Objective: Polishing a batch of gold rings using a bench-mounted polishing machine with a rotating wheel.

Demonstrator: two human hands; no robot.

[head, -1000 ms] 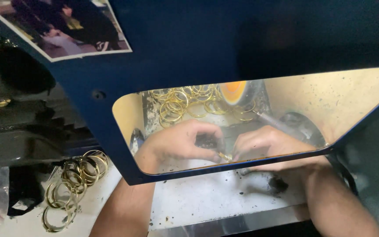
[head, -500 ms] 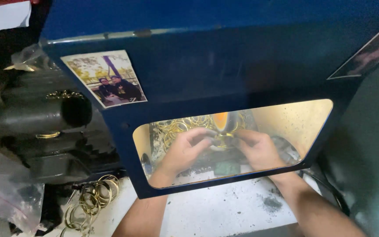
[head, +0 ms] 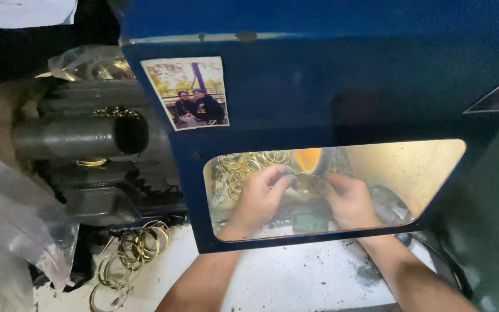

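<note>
Behind the blue hood's window, left hand and right hand are both gripping one gold ring beside a heap of rings.

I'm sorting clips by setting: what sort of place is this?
Likely a small jewellery polishing workshop: both hands work a gold ring inside a blue hooded machine, with gold bangles heaped on the dusty bench.

Painted metal, glossy brass, crinkled plastic

The blue hood looks like matt painted metal with a clear window; the rings shine glossy gold; the plastic bag at left is clear, and the white desk is gritty.
</note>
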